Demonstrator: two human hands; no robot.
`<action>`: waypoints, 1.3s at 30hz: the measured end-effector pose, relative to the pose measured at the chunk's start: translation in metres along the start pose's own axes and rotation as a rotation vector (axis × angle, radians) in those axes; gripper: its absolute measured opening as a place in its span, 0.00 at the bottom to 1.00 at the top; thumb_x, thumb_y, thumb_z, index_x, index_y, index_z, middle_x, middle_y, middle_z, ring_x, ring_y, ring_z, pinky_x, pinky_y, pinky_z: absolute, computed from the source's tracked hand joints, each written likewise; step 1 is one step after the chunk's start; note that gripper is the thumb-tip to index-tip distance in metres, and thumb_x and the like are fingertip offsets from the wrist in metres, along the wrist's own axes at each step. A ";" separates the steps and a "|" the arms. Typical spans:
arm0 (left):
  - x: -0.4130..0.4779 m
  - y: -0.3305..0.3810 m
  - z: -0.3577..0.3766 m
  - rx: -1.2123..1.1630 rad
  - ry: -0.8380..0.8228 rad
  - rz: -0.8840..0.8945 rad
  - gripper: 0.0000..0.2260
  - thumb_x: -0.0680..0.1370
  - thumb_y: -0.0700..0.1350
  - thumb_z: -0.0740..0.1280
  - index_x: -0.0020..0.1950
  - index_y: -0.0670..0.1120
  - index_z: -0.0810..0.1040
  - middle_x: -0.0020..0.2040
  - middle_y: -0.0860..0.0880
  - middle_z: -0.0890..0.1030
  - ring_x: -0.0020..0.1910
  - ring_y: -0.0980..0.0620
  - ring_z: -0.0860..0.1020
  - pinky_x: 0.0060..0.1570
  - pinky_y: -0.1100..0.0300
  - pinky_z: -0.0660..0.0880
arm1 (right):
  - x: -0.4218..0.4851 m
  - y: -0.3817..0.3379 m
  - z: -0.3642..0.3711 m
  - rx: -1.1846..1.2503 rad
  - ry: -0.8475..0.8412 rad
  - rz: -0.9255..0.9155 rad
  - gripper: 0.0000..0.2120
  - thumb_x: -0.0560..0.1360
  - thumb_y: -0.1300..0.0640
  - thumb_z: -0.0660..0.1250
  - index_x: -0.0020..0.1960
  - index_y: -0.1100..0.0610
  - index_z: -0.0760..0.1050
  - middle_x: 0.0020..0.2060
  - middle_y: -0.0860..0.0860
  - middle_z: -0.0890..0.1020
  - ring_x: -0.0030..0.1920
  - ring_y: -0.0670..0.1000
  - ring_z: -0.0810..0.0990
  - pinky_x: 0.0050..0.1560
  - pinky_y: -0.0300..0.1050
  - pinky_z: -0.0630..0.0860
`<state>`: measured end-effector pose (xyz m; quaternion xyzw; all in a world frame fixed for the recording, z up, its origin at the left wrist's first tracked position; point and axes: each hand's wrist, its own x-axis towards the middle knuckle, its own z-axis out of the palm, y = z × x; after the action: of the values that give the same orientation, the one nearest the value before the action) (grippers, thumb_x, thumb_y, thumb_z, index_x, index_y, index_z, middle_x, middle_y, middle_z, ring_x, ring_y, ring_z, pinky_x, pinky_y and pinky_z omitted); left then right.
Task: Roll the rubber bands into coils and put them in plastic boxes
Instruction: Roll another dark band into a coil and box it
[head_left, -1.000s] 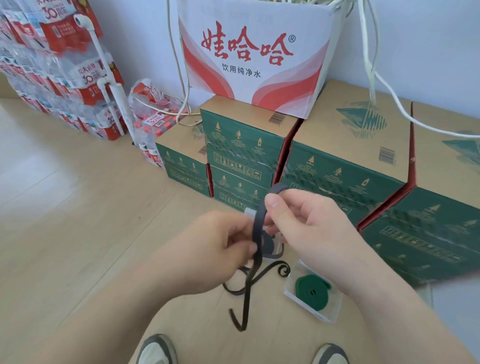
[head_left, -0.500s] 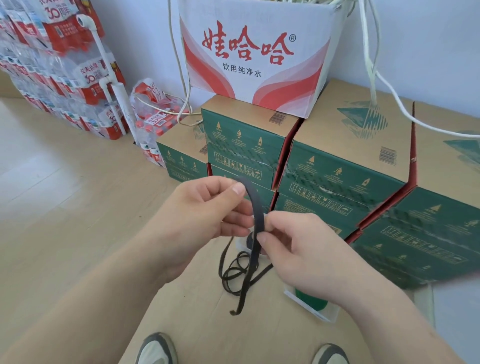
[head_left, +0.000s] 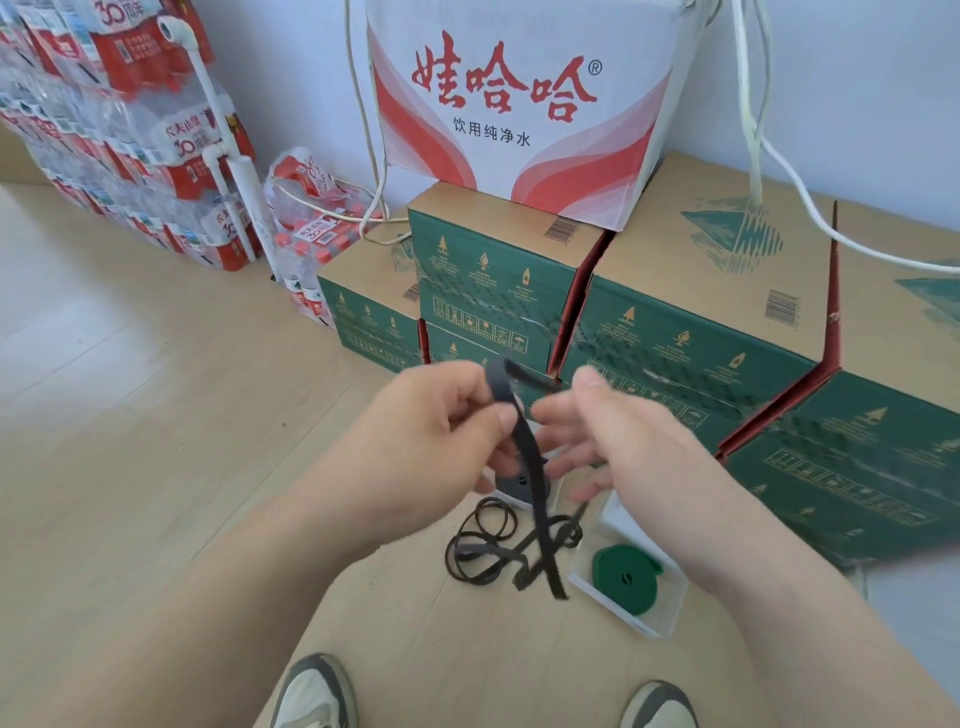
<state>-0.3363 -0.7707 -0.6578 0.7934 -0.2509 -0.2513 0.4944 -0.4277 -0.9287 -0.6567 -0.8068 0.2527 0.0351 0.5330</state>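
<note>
My left hand (head_left: 436, 431) pinches a long black rubber band (head_left: 530, 467) near its top end, above the floor. The band hangs down from that hand, and its lower end reaches a loose black tangle (head_left: 488, 545) on the floor. My right hand (head_left: 628, 447) is blurred beside the band, fingers spread and holding nothing that I can see. A clear plastic box (head_left: 649, 626) at lower right holds a rolled green band (head_left: 623, 571). A second box with a dark coil (head_left: 511, 486) shows partly behind my hands.
Green cartons (head_left: 691, 332) are stacked close behind, with a white and red carton (head_left: 514, 104) on top. Packs of bottled water (head_left: 130, 140) stand at the back left. White cables (head_left: 779, 171) hang at the right. My shoes (head_left: 311, 696) are at the bottom edge.
My right hand has let go of the black band and spread its fingers, moving up and right. My left hand still pinches the band's top, and the tangle lies looser on the floor.
</note>
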 end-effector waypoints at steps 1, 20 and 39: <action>0.001 0.001 0.000 -0.128 0.050 -0.047 0.08 0.83 0.38 0.64 0.47 0.41 0.80 0.40 0.46 0.87 0.41 0.51 0.87 0.42 0.55 0.84 | 0.000 0.000 0.001 -0.064 -0.066 0.014 0.21 0.81 0.38 0.58 0.55 0.51 0.82 0.47 0.50 0.87 0.49 0.51 0.85 0.57 0.60 0.81; -0.009 -0.007 0.004 0.365 -0.393 -0.050 0.06 0.80 0.49 0.68 0.47 0.49 0.81 0.44 0.46 0.84 0.44 0.46 0.82 0.49 0.46 0.81 | -0.008 -0.011 0.007 0.320 0.223 -0.069 0.10 0.82 0.56 0.66 0.46 0.59 0.82 0.33 0.55 0.85 0.34 0.56 0.86 0.38 0.54 0.86; -0.004 -0.013 -0.009 0.568 -0.114 0.026 0.07 0.77 0.46 0.70 0.51 0.57 0.77 0.37 0.56 0.79 0.36 0.59 0.77 0.32 0.67 0.68 | -0.005 0.011 0.007 -0.612 0.095 -0.049 0.08 0.76 0.61 0.60 0.43 0.51 0.75 0.37 0.49 0.80 0.35 0.52 0.79 0.37 0.50 0.79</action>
<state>-0.3320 -0.7572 -0.6658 0.8815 -0.3487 -0.2086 0.2406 -0.4355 -0.9235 -0.6672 -0.9363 0.2358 0.0588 0.2535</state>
